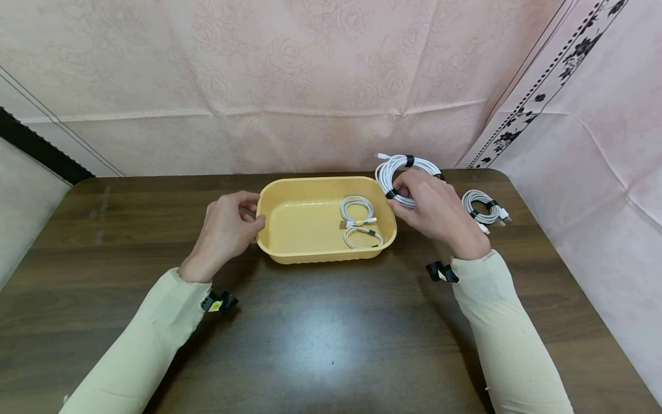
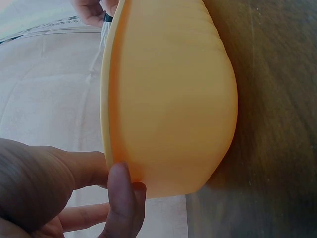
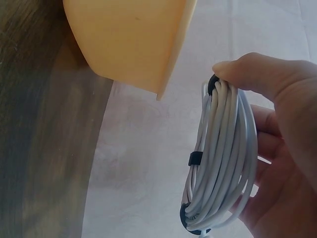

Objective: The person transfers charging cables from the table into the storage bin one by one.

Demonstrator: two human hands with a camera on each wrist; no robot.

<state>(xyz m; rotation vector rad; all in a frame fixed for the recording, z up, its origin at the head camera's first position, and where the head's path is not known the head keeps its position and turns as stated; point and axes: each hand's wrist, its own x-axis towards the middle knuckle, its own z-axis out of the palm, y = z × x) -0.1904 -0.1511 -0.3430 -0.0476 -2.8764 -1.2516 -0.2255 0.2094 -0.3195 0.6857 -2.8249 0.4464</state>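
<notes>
My left hand (image 1: 226, 230) pinches the left rim of a yellow plastic basin (image 1: 295, 255), thumb and fingers on either side of the edge in the left wrist view. Inside the basin, toward its right end, lie two small coiled white cables, the upper coil (image 1: 357, 200) and the lower coil (image 1: 347, 239). My right hand (image 1: 434, 210) grips a larger coiled white cable (image 3: 225, 148), bound with black straps, raised beside the basin's right rim. The right wrist view shows the thumb on one strap and the fingers behind the coil.
Another coiled white cable (image 1: 468, 201) with black straps lies on the dark wooden table (image 1: 310, 333), right of my right hand. A pale patterned cloth (image 1: 310, 86) hangs behind the table, and another cloth (image 1: 620, 144) hangs along the right side.
</notes>
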